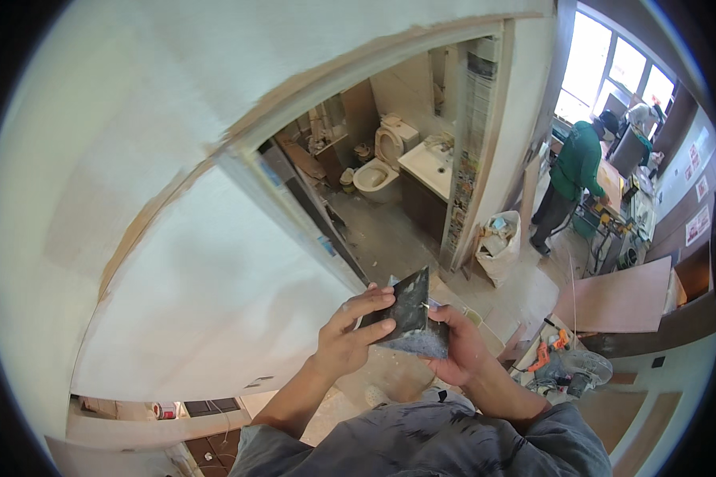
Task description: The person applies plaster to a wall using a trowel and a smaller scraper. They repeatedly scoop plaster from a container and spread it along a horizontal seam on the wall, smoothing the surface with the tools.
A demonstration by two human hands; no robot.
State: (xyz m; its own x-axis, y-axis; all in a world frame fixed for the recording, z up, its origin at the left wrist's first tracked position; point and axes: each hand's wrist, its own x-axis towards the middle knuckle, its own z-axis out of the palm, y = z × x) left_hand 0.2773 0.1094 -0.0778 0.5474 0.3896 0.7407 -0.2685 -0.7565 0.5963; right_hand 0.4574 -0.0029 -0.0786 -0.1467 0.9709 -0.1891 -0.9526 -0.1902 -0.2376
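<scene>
In the middle of the lower view, both my hands hold a dark, flat, angular piece (pixel 403 308) with pale smears and a grey, speckled lower face; I cannot make out exactly what it is. My left hand (pixel 350 334) grips it from the left, fingertips on the black face. My right hand (pixel 463 350) is closed on its right side, with the thumb along that edge. A whitewashed wall (pixel 183 286) with a brown, unpainted strip fills the left side, beside a doorway into a bathroom with a toilet (pixel 378 184) and a basin (pixel 426 169).
A co-worker (pixel 571 167) in green stands bent at a cluttered bench at the back right. A white sack (pixel 495 250) sits by the doorway. Right of me are a pinkish board (pixel 608 296), orange power tools (pixel 542 354) and a fan (pixel 587 366).
</scene>
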